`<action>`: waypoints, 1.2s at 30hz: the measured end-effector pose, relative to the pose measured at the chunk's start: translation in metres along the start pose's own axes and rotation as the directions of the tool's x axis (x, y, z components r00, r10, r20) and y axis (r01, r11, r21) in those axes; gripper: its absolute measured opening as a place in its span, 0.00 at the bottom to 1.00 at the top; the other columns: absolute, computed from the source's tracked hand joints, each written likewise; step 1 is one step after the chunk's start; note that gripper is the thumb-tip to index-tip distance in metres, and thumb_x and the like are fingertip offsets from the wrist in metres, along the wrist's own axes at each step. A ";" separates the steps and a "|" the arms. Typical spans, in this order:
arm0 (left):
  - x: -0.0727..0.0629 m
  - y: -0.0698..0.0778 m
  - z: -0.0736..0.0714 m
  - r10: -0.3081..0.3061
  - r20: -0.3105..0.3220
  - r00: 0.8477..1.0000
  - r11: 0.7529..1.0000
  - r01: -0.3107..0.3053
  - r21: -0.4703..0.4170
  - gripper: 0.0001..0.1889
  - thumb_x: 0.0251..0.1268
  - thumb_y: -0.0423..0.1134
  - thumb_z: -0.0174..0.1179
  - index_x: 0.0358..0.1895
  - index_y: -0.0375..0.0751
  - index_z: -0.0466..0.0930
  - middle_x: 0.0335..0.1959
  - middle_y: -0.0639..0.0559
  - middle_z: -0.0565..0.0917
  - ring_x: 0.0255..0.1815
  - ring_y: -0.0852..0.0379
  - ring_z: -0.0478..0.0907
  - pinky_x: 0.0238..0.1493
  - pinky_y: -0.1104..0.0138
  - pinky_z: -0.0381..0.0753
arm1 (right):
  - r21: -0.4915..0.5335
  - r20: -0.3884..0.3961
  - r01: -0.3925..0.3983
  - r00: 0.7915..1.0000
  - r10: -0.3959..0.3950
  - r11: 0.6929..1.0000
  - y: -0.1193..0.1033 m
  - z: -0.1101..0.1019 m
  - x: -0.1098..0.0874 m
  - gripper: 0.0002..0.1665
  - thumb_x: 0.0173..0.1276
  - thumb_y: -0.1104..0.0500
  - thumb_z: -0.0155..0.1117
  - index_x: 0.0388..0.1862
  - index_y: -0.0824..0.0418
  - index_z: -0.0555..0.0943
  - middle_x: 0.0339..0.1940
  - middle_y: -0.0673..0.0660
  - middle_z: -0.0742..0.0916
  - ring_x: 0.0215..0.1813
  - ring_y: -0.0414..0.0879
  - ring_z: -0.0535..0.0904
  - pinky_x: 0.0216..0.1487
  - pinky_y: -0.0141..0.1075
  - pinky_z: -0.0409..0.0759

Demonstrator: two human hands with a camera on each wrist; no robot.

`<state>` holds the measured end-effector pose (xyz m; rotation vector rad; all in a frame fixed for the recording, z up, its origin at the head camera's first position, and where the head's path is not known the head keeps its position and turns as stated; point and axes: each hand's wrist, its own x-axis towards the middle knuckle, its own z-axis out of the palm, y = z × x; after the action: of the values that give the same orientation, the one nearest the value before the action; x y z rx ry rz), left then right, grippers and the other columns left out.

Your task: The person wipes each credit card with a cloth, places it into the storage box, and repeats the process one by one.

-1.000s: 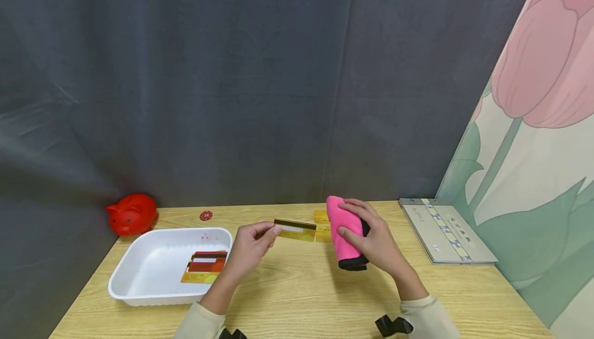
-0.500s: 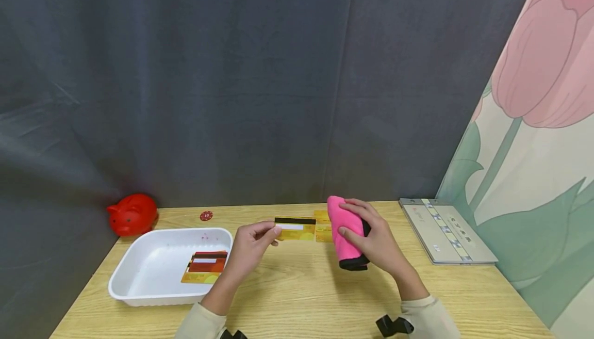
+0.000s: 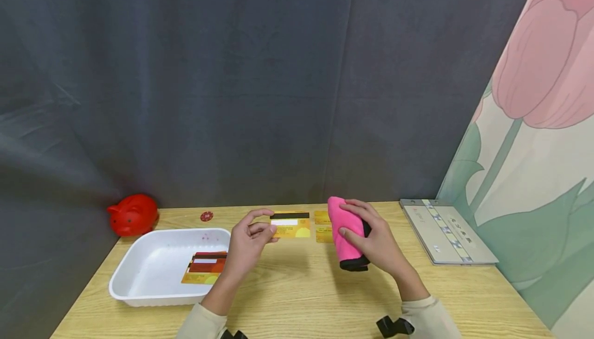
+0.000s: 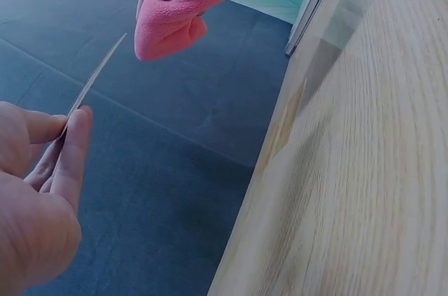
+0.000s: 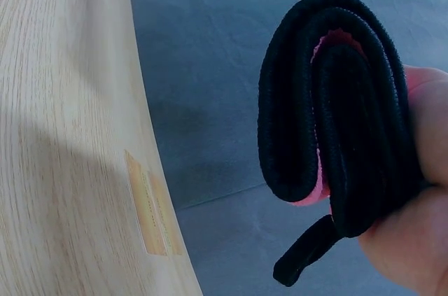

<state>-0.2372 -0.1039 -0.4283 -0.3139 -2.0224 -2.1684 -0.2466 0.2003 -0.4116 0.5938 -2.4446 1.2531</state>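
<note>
My left hand (image 3: 250,238) pinches a yellow bank card (image 3: 294,225) by its left end, above the table. The card's back faces the head camera, with a dark magnetic stripe and a white strip; in the left wrist view the card (image 4: 98,72) shows nearly edge-on. My right hand (image 3: 376,233) grips a folded pink cloth (image 3: 344,230) with black edging, also raised over the table. From the right wrist, the cloth's black folded edges (image 5: 287,114) and a small black loop (image 5: 304,250) show. Behind the cloth, yellow cards (image 3: 324,233) lie on the table, partly hidden.
A white plastic tray (image 3: 144,261) on the left holds a red card (image 3: 208,262) over a yellow card (image 3: 197,278). Behind it sit a red piggy bank (image 3: 133,215) and a red chip (image 3: 206,216). A grey binder (image 3: 447,230) lies at right, by the wall.
The bank card has turned from a slant to face the head camera squarely and shifted slightly left and up. My left index finger has lifted along its edge. The right hand and cloth stay put.
</note>
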 end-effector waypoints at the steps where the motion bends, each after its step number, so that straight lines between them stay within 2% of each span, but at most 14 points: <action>1: 0.000 0.000 0.000 -0.002 0.004 1.000 1.000 0.002 -0.008 0.17 0.69 0.28 0.65 0.59 0.39 0.81 0.38 0.32 0.88 0.38 0.46 0.90 0.45 0.60 0.91 | -0.001 -0.001 0.000 1.000 0.000 1.000 0.000 0.000 0.000 0.29 0.66 0.57 0.76 0.66 0.51 0.82 0.71 0.56 0.79 0.65 0.57 0.77 0.49 0.31 0.84; 4: 0.000 -0.001 0.001 -0.009 0.012 1.000 1.000 0.009 -0.024 0.19 0.69 0.27 0.65 0.61 0.39 0.82 0.39 0.33 0.89 0.42 0.40 0.90 0.47 0.60 0.91 | 0.000 -0.002 -0.003 1.000 0.003 1.000 0.000 0.000 -0.001 0.29 0.66 0.58 0.76 0.66 0.51 0.82 0.71 0.56 0.79 0.65 0.56 0.77 0.49 0.31 0.83; 11: 0.001 -0.006 0.003 -0.010 0.014 1.000 1.000 0.010 -0.014 0.21 0.69 0.26 0.65 0.64 0.38 0.80 0.43 0.33 0.90 0.40 0.53 0.91 0.48 0.62 0.90 | 0.023 -0.007 0.013 1.000 -0.013 1.000 -0.001 0.002 -0.002 0.29 0.66 0.59 0.76 0.66 0.52 0.82 0.71 0.56 0.79 0.65 0.56 0.77 0.48 0.31 0.83; 17: 0.000 -0.010 0.005 -0.005 0.006 1.000 1.000 0.005 0.017 0.22 0.68 0.27 0.66 0.65 0.34 0.79 0.46 0.33 0.90 0.43 0.45 0.91 0.49 0.63 0.90 | 0.050 -0.005 0.059 0.998 -0.059 0.997 -0.003 0.010 -0.002 0.29 0.66 0.60 0.76 0.66 0.52 0.82 0.71 0.56 0.78 0.68 0.57 0.76 0.52 0.30 0.83; 19: 0.000 -0.011 0.007 -0.010 -0.002 1.000 1.000 0.010 0.019 0.22 0.68 0.27 0.66 0.65 0.36 0.80 0.46 0.34 0.90 0.43 0.45 0.91 0.49 0.63 0.90 | 0.056 0.001 0.073 0.997 -0.073 0.996 -0.005 0.014 -0.003 0.29 0.66 0.60 0.76 0.66 0.52 0.82 0.71 0.56 0.78 0.68 0.57 0.76 0.53 0.31 0.83; 24: -0.001 -0.015 0.012 -0.013 -0.013 1.000 1.000 0.013 0.013 0.21 0.67 0.27 0.66 0.63 0.38 0.81 0.45 0.33 0.90 0.39 0.52 0.91 0.48 0.63 0.90 | 0.040 0.010 0.106 0.994 -0.106 0.994 -0.008 0.025 -0.004 0.30 0.64 0.60 0.77 0.66 0.51 0.82 0.71 0.55 0.79 0.70 0.56 0.76 0.57 0.34 0.83; 28: -0.002 -0.018 0.016 -0.011 -0.010 1.000 1.000 0.011 0.007 0.22 0.66 0.25 0.65 0.63 0.35 0.80 0.44 0.31 0.90 0.38 0.56 0.91 0.47 0.63 0.90 | 0.027 0.012 0.125 0.992 -0.125 0.992 -0.010 0.035 -0.005 0.31 0.64 0.60 0.77 0.66 0.50 0.82 0.71 0.55 0.79 0.69 0.56 0.77 0.57 0.35 0.83; 32: -0.003 -0.020 0.019 -0.012 -0.016 1.000 1.000 0.012 0.014 0.21 0.66 0.25 0.65 0.62 0.37 0.81 0.44 0.32 0.90 0.39 0.51 0.92 0.46 0.64 0.90 | 0.047 0.010 0.139 0.990 -0.139 0.989 -0.012 0.042 -0.007 0.31 0.63 0.61 0.78 0.65 0.50 0.82 0.71 0.56 0.78 0.67 0.55 0.78 0.54 0.34 0.84; 36: -0.005 -0.020 0.021 -0.015 -0.010 1.000 1.000 0.015 0.022 0.21 0.67 0.26 0.66 0.63 0.37 0.81 0.44 0.32 0.90 0.40 0.48 0.92 0.46 0.63 0.90 | 0.052 0.033 0.160 0.986 -0.162 0.986 -0.014 0.049 -0.009 0.31 0.63 0.62 0.77 0.66 0.49 0.82 0.72 0.56 0.78 0.68 0.56 0.78 0.55 0.37 0.84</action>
<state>-0.2371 -0.0816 -0.4475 -0.2856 -2.0484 -2.1510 -0.2371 0.1547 -0.4333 0.8184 -2.3473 1.2503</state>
